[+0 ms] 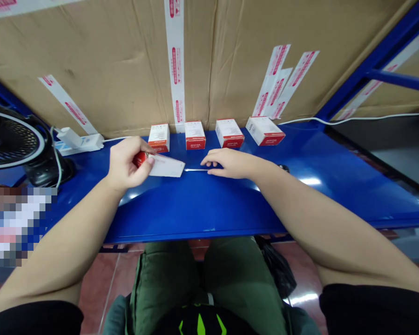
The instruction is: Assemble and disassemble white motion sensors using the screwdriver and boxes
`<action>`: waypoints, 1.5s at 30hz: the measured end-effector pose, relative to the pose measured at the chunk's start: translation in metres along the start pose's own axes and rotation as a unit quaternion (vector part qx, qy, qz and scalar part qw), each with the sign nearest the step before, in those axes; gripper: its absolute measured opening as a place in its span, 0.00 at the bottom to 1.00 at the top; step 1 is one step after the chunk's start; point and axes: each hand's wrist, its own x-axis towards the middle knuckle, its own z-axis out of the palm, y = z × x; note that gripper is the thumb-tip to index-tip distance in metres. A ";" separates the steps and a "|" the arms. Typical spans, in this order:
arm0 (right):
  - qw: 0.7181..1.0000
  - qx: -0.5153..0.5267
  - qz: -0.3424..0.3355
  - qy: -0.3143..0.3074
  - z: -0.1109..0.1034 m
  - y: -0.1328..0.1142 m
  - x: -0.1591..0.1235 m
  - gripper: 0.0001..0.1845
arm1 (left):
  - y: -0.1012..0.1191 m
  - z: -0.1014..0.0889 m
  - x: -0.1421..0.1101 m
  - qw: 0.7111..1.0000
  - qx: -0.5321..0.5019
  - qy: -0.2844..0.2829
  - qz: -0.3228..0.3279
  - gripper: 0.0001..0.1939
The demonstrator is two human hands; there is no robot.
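Note:
My left hand [127, 163] is closed on a small red-and-white box [162, 165], held flat just above the blue table [209, 204]. My right hand [226, 163] rests on the table to the right of it, fingers lying flat on a thin white strip [195, 170] that runs between the box and the fingertips. Behind the hands, several more red-and-white boxes stand in a row along the back edge: one [158, 137] at the left, then two [194, 135] [229, 133] in the middle, and one [265, 130] at the right.
A black fan [10, 139] stands at the far left, next to a white power strip [78, 142]. Taped cardboard [125, 60] forms the back wall. A blue shelf frame [380, 56] rises at the right, with a white cable [352, 119] along it.

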 end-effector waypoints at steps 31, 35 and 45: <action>0.985 0.045 0.027 0.164 -0.012 -0.004 -0.013 0.11 | 0.015 0.012 -0.001 0.932 -0.123 -0.333 0.072 0.29; 0.979 0.119 0.014 0.163 -0.004 -0.010 -0.007 0.11 | 0.029 0.031 -0.003 0.956 -0.008 -0.280 0.085 0.36; 0.967 0.235 0.030 0.091 0.006 -0.017 -0.003 0.12 | 0.012 0.044 -0.009 0.954 -0.095 -0.268 0.094 0.29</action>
